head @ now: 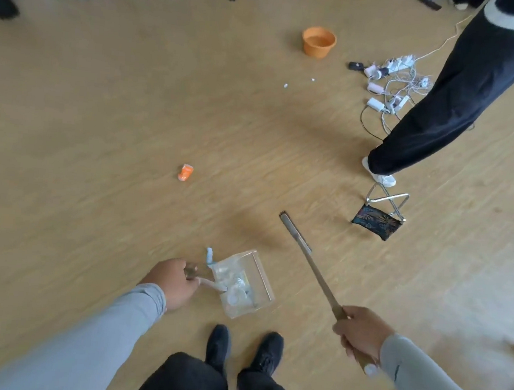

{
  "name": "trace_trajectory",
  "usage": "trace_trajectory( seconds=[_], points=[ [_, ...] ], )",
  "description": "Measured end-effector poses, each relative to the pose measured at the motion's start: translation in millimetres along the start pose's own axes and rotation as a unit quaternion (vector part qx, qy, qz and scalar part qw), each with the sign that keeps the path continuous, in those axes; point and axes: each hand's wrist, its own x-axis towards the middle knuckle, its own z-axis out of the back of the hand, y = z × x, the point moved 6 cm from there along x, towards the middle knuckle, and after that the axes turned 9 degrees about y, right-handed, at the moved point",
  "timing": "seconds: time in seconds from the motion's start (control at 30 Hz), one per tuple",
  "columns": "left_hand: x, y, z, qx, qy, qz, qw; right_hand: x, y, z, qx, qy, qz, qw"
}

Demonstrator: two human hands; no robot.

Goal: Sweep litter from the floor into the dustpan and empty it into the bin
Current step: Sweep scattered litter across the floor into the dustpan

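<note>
The dustpan handle is gripped by the left hand, the broom by the right hand. An orange wrapper lies at eleven o'clock of the dustpan, a folding stool at two, the orange bin far at twelve.

One dustpan – one broom

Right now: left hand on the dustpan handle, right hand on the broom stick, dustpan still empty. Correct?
Not quite: the dustpan is not empty. The head view shows pale, crumpled litter already lying inside its clear tray. The rest stands: the left hand grips the dustpan handle, and the right hand grips the broom stick.
</note>
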Motion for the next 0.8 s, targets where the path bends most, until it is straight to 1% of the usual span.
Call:
trace_trajectory(
  seconds=[0.1, 0.2, 0.3, 0.5, 0.63, 0.67, 0.8],
  points=[
    [-15, 40, 17, -0.021, -0.029, 0.034, 0.999, 17, 18, -9, -0.075, 0.01, 0.003, 0.997],
    [-26, 78, 34, -0.036, -0.054, 0.071, 0.995, 19, 38, -28, -0.096, 0.004, -0.001, 0.995],
    [-27, 113, 51, -0.048, -0.069, 0.095, 0.992, 19, 63, -52, -0.106, -0.01, 0.018, 0.994],
    [4, 165, 78, -0.031, -0.057, 0.094, 0.993, 23, 101, -113, -0.107, -0.017, 0.001, 0.994],
    [36, 198, 82, -0.036, -0.043, 0.08, 0.995, 30, 124, -154, -0.064, -0.021, -0.038, 0.997],
    [44, 205, 82, -0.035, -0.037, 0.08, 0.995, 34, 130, -164, -0.078, -0.019, -0.042, 0.996],
    [73, 224, 78, -0.017, -0.006, 0.075, 0.997, 54, 153, -213, -0.219, 0.006, -0.028, 0.975]
  ],
)
